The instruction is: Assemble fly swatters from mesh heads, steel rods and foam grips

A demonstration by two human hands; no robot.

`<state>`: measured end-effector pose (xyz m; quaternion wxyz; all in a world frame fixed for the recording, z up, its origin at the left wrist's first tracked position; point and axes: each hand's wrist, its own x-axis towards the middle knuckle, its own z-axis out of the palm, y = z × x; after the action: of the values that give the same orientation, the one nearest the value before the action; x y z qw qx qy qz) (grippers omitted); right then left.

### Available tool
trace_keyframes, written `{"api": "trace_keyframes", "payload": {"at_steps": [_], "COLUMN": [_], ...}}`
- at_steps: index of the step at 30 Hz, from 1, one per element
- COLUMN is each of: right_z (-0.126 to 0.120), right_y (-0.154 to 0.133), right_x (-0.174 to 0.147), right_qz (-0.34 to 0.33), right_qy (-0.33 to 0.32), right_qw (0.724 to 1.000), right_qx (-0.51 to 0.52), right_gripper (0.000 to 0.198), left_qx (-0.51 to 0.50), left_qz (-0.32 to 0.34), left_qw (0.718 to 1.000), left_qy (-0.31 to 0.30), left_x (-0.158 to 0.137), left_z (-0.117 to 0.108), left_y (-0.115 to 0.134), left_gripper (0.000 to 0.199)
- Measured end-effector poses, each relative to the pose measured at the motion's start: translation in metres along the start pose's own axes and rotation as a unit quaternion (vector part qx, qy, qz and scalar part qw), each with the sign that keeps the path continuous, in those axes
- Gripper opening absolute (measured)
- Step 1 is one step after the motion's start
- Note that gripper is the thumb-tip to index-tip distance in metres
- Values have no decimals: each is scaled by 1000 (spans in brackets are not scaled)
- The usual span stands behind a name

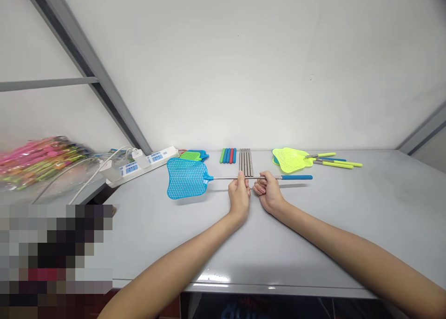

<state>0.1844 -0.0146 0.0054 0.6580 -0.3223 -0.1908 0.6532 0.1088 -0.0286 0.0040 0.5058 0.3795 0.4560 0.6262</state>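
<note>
A blue fly swatter [188, 178] with a perforated head, a thin metal rod and a blue handle is held level above the table. My left hand [239, 196] is closed round the rod on the side nearer the head. Close beside it, my right hand [269, 191] grips the rod near the handle. Behind my hands lie several metal rods [246, 162] side by side. Just left of them is a row of green, blue and red handle grips [228, 156]. Blue and green swatter heads [192, 156] are partly hidden behind the held head.
Several assembled yellow-green swatters [296, 161] lie stacked at the back right. A white power strip [153, 161] with plugs and cables stands at the back left. Beyond it is a pile of bagged pink and green items [42, 161]. A grey table [365, 212] meets a white wall [261, 68].
</note>
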Motion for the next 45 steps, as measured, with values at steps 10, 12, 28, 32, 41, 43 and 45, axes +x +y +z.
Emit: {"api": "trace_keyframes", "payload": {"at_steps": [10, 12, 28, 32, 41, 43, 45], "right_z": [-4, -4, 2, 1, 0, 0, 0], "right_y": [-9, -8, -4, -5, -2, 0, 1], "right_x": [-3, -5, -18, -15, -9, -9, -9], "right_qz": [96, 97, 55, 84, 113, 103, 93], "right_qy": [-105, -108, -120, -135, -115, -103, -90], "right_qw": [988, 987, 982, 979, 982, 985, 988], "right_qx": [-54, -66, -135, -131, -101, -95, -89], "right_gripper": [42, 42, 38, 33, 35, 35, 36], "left_qx": [-3, 5, 3, -1, -8, -9, -10], "left_qz": [4, 4, -19, -22, -26, -29, -33], "left_qw": [999, 996, 994, 997, 999, 999, 999], "left_qy": [-49, -84, -104, -68, -33, -28, -24], "left_x": [-2, -3, -5, -1, -2, -1, -1], "left_z": [-2, -1, -1, -3, -3, -2, -2], "left_y": [5, 7, 7, 4, 1, 0, 0], "left_gripper": [47, 46, 36, 36, 32, 32, 31]}}
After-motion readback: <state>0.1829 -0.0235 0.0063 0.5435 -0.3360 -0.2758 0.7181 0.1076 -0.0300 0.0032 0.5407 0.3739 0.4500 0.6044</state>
